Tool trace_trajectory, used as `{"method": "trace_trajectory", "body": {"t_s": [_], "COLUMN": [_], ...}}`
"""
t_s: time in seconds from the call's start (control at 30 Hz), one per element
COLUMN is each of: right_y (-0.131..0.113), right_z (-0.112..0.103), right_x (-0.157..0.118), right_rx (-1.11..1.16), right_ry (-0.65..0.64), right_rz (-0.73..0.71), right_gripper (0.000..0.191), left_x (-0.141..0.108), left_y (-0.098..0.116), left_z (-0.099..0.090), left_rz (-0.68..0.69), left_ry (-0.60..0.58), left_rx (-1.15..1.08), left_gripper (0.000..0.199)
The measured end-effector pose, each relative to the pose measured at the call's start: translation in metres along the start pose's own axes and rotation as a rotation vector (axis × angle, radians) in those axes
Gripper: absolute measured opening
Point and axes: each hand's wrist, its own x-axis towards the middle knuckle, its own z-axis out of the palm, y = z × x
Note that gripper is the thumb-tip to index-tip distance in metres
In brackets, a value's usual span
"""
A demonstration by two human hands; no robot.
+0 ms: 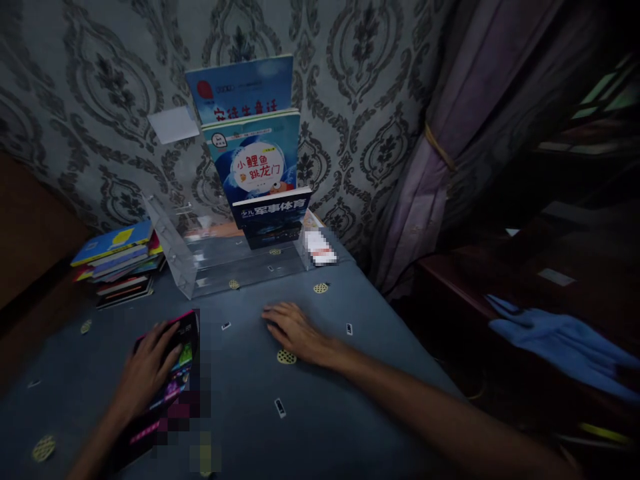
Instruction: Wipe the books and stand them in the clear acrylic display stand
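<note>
My left hand (pixel 147 367) lies on a dark book (pixel 170 393) with a pink edge and bright pictures, at the lower left of the table. Its fingers are stretched over the cover, and part of the book is blurred out. Near the middle of the table, my right hand (pixel 295 333) is held low with loosely extended fingers and nothing in it. Beyond it stands a clear acrylic book rack (pixel 225 280). Propped in tiers there are a light-blue book (pixel 240 83) at the back, a teal book (pixel 257 160) and a dark navy book (pixel 275 220) in front.
A stack of books (pixel 120 253) sits left of the rack. A patterned blue cloth (pixel 320 413) covers the table. Patterned wallpaper (pixel 365 80) rises behind, with a tied curtain (pixel 420 200) to its right. A blue cloth item (pixel 560 340) lies on a dark red surface at right.
</note>
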Motion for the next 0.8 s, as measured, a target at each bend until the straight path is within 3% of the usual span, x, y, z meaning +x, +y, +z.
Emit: {"method": "trace_trajectory", "body": {"t_s": [0.17,0.37,0.5,0.63,0.8], "right_y": [0.001,-0.002,0.002,0.013,0.027], "right_z": [0.002,0.001,-0.002,-0.009,-0.013], "right_x": [-0.002,-0.001,0.002,0.007,0.011], "right_rx": [0.016,0.018,-0.026,-0.064,-0.121], "right_ry": [0.001,0.001,0.021,0.040,0.056], "right_rz": [-0.021,-0.012,0.080,0.200,0.240], "right_gripper": [0.033,0.033,0.035,0.035,0.032], "left_x": [0.001,0.016,0.032,0.050,0.069], "left_y": [0.047,0.122,0.165,0.188,0.193], "left_z": [0.005,0.012,0.011,0.011,0.016], "left_rz": [0.129,0.225,0.230,0.236,0.312], "left_ry": [0.028,0.010,0.003,-0.019,-0.026], "left_rx": [-0.030,-0.046,-0.039,-0.061,-0.115], "left_gripper": [0.048,0.045,0.046,0.046,0.047]}}
